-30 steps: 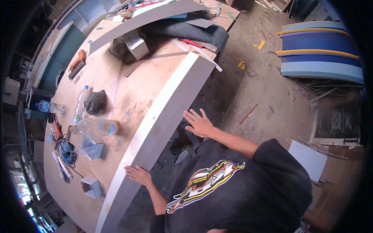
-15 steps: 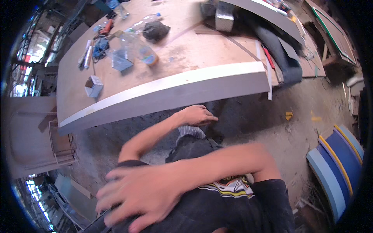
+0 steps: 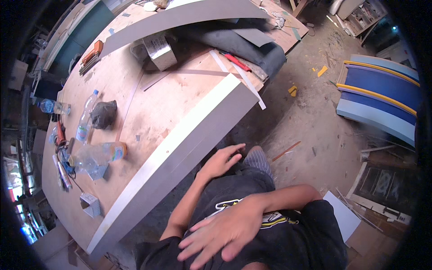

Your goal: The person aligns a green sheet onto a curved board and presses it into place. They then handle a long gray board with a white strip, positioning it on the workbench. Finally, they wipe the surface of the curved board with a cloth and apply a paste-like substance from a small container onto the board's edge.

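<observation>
My left hand (image 3: 220,162) is held out in front of my body with its fingers stretched and nothing in them. Just beyond it runs a long board (image 3: 193,130) with a white upper edge and a grey side, along the near side of the worktable (image 3: 148,108). My right arm crosses my body. The right hand (image 3: 227,229) hovers over or rests on my black shirt (image 3: 310,243), back of the hand up, fingers spread and bare; I cannot tell if it touches the cloth.
Plastic bottles (image 3: 101,153), a dark lump (image 3: 104,114) and a small open box (image 3: 90,205) lie on the table's left. A long grey curved panel (image 3: 184,18) and a red-handled tool (image 3: 237,62) lie farther back. A blue curved piece with yellow strips (image 3: 378,94) stands right.
The view has turned to the right, so the table and board appear slanted. My right hand has shifted from the lower left toward the middle of the picture. Both hands stay empty.
</observation>
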Tool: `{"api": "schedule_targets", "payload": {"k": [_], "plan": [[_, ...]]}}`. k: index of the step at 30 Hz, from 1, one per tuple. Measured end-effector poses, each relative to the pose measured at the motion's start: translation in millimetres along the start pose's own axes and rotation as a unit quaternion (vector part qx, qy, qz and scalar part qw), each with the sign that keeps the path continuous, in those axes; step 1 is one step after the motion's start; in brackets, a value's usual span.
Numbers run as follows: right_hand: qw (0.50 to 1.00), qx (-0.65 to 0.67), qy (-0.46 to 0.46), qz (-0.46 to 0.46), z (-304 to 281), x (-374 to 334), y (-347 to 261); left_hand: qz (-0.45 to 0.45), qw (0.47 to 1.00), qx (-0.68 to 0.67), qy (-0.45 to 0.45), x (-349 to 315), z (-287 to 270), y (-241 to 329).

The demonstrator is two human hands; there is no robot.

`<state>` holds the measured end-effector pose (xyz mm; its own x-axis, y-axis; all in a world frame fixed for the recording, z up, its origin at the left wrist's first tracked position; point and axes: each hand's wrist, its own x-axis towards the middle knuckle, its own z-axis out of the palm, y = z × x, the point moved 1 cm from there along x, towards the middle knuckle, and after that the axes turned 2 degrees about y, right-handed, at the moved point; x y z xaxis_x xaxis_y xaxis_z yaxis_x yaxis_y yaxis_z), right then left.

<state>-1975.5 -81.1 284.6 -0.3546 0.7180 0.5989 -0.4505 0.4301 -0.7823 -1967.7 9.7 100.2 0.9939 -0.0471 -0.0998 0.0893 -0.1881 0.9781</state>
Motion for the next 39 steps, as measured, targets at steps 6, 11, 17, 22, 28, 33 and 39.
{"api": "schedule_targets", "payload": {"k": [6, 11, 17, 22, 28, 33, 39], "plan": [[0.850, -0.178, 0.064, 0.492, -183, -97, -28, -0.047, 0.997, 0.052, 0.016, 0, -35, -10], [0.781, 0.247, 0.567, 0.085, -408, -144, -41, -0.161, 0.950, 0.090, 0.250, -9, -79, -21], [0.619, 0.301, 0.724, 0.041, -590, -155, -20, -0.181, 0.833, 0.034, 0.521, 7, -52, -1], [0.650, 0.293, 0.700, 0.036, -654, -165, 1, -0.205, 0.799, -0.020, 0.565, 34, 6, 17], [0.691, 0.204, 0.694, 0.001, -715, -199, -12, -0.207, 0.769, -0.012, 0.605, 30, 35, 33], [0.811, 0.286, 0.507, -0.051, -670, -253, -88, -0.166, 0.786, -0.008, 0.595, 7, 7, 30], [0.841, 0.223, 0.473, -0.138, -542, -301, -168, -0.037, 0.814, -0.207, 0.541, -9, -43, 19]]}}
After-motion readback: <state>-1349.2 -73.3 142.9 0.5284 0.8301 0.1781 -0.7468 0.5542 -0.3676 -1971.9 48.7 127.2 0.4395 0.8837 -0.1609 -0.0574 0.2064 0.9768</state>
